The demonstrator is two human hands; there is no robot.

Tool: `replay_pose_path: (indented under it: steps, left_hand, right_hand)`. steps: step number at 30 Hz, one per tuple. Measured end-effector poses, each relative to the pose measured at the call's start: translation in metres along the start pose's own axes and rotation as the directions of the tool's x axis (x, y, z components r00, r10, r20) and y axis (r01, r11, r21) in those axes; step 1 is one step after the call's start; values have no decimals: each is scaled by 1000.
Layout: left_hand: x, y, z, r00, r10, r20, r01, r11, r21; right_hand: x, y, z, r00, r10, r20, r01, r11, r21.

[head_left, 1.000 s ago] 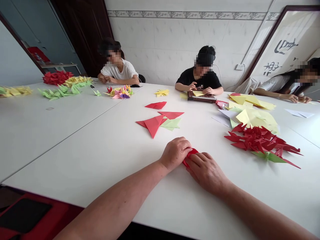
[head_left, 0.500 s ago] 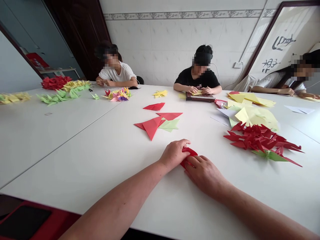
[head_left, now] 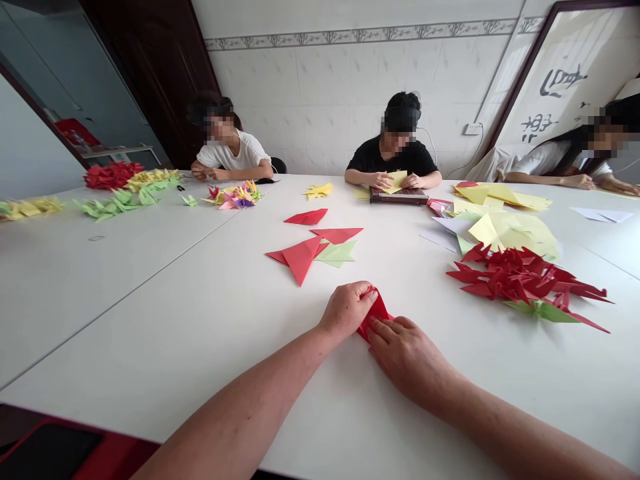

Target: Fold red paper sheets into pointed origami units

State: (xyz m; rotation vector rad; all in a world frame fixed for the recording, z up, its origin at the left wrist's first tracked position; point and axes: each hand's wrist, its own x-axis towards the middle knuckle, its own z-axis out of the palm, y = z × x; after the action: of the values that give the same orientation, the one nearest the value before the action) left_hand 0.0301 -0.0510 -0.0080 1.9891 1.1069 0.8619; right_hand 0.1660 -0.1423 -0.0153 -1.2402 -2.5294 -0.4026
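On the white table in front of me lies a partly folded sheet of red origami paper (head_left: pixel 379 308). My left hand (head_left: pixel 347 311) pinches its upper left edge between thumb and fingers. Pressed onto the paper's lower right part are the fingers of my right hand (head_left: pixel 403 352), kept close together and covering some of it. Beyond my hands are folded red paper pieces (head_left: pixel 301 259), partly over a light green folded piece (head_left: pixel 340 253). Another red folded piece (head_left: pixel 306 217) lies farther off.
To the right sits a pile of red paper cranes (head_left: pixel 520 275), with yellow sheets (head_left: pixel 525 230) behind. Several folded birds in green (head_left: pixel 117 204) and other colours lie at the far left. Across the table a co-worker (head_left: pixel 393 157) handles yellow paper; two other people sit there too.
The upper flap of the red paper now stands straighter and shows more of its face. My left fingers have closed in at its edge. The co-worker opposite has tilted up the yellow sheet.
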Motion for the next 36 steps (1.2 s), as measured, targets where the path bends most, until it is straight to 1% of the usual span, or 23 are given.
replay_pose_path:
  steps: [5,12,14,16,18,19,21,23,25,27,29,33,36]
  left_hand:
    - [1,4,-4,1000,-12,-13,11,998,-61]
    - [2,4,-6,1000,-7,-12,6,995,-96]
    - [2,4,-9,999,-18,31,21,995,-97]
    - [0,3,-14,993,-36,109,44,996,-74]
    - [-3,3,-20,984,-37,174,41,999,-16]
    - [-4,3,-22,982,-33,185,29,999,24]
    - [-7,4,-26,984,-42,175,22,993,114]
    - [-9,4,-29,983,-94,160,66,983,170]
    - [-9,4,-29,976,-155,152,126,975,184]
    - [-8,6,-28,973,-186,134,159,969,188]
    - [-7,8,-25,978,-178,111,154,969,195]
    - [-6,12,-17,990,-121,69,106,976,191]
    - [-5,11,-9,992,-128,25,118,963,241]
  right_hand:
    - [-2,-1,2,1000,-3,12,3,1000,-12]
    - [-2,-1,0,999,-17,49,18,1000,-19]
    - [-2,0,1,999,-23,37,25,999,-33]
    - [-3,0,3,1000,-31,2,31,998,-46]
    - [-4,1,5,999,-37,-30,35,998,-50]
    - [-4,1,6,999,-38,-39,36,998,-50]
    - [-4,1,6,998,-39,-39,37,998,-50]
    - [-4,1,6,999,-39,-31,37,998,-52]
    - [-4,1,5,999,-35,-23,34,998,-56]
    - [-4,1,5,999,-31,-21,29,997,-66]
    - [-4,1,5,999,-32,-19,31,996,-82]
    - [-4,1,4,999,-39,3,39,995,-93]
    - [-3,0,2,999,-39,4,40,996,-78]
